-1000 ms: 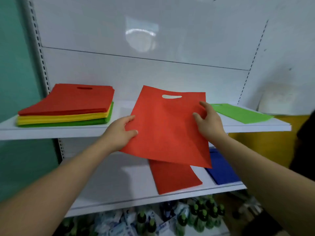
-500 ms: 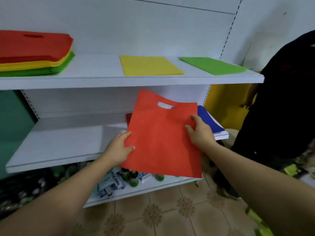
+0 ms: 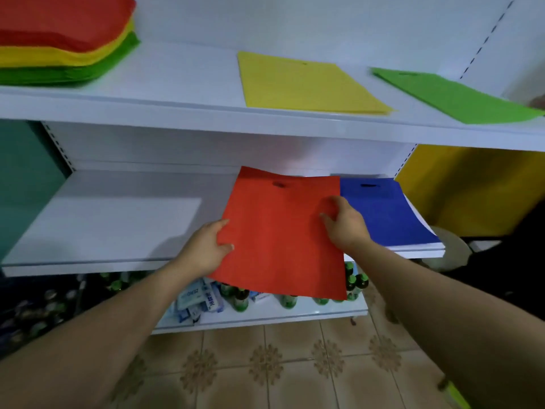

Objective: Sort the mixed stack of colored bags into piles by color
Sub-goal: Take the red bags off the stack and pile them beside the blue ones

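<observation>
We are holding one red bag (image 3: pixel 283 237) flat between both hands, just to the left of the blue bag (image 3: pixel 383 214) that is lying on the lower shelf (image 3: pixel 103 228). Our left hand (image 3: pixel 203 252) is gripping the bag's left edge, thumb on top and the other fingers hidden under the fabric. Our right hand (image 3: pixel 345 228) is pinching the right edge, the side next to the blue bag, with its fingers curled. The bag's long axis is pointing away from us: the handle cut-out is at the far end, about level with the blue bag's cut-out, while the near end is hanging out past the shelf front. We judge that the coming move is asking for lowering and a small push forward, without covering the blue bag. Whether the two bags are already touching, we cannot tell. Above the blue bag a yellow bag (image 3: pixel 306 84) and a green bag (image 3: pixel 451 95) are lying, and the mixed stack (image 3: pixel 62 39) is far up to its left.
</observation>
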The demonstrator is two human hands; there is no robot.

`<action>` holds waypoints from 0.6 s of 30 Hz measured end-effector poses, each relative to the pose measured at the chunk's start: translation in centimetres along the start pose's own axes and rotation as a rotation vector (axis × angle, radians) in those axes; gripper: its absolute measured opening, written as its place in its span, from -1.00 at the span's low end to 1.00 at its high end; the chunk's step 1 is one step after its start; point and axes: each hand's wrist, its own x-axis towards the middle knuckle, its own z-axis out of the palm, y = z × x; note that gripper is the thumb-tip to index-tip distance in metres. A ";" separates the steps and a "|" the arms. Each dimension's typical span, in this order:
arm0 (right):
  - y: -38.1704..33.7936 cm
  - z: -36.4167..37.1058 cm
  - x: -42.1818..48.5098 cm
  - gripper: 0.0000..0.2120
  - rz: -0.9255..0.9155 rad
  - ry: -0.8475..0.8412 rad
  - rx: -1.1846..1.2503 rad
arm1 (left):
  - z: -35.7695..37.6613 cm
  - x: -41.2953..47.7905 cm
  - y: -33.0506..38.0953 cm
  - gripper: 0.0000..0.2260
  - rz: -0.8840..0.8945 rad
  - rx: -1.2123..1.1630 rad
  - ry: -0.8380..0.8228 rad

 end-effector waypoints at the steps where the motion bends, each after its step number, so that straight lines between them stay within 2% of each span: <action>1: 0.1 0.6 1.2 -0.55 0.001 -0.010 0.000 | 0.1 0.9 -0.3 -0.44 -0.005 0.001 0.000; 9: 3.4 4.9 9.5 -0.57 -0.013 -0.103 -0.040 | 3.4 7.4 -1.5 -0.44 -0.065 0.089 -0.037; 14: 6.1 7.2 15.2 -0.60 -0.020 -0.175 -0.056 | 6.9 11.7 -1.4 -0.47 -0.131 0.149 0.026; 18: 7.4 9.2 18.2 -0.47 -0.031 -0.260 -0.066 | 9.0 13.8 -2.1 -0.46 -0.181 0.188 0.047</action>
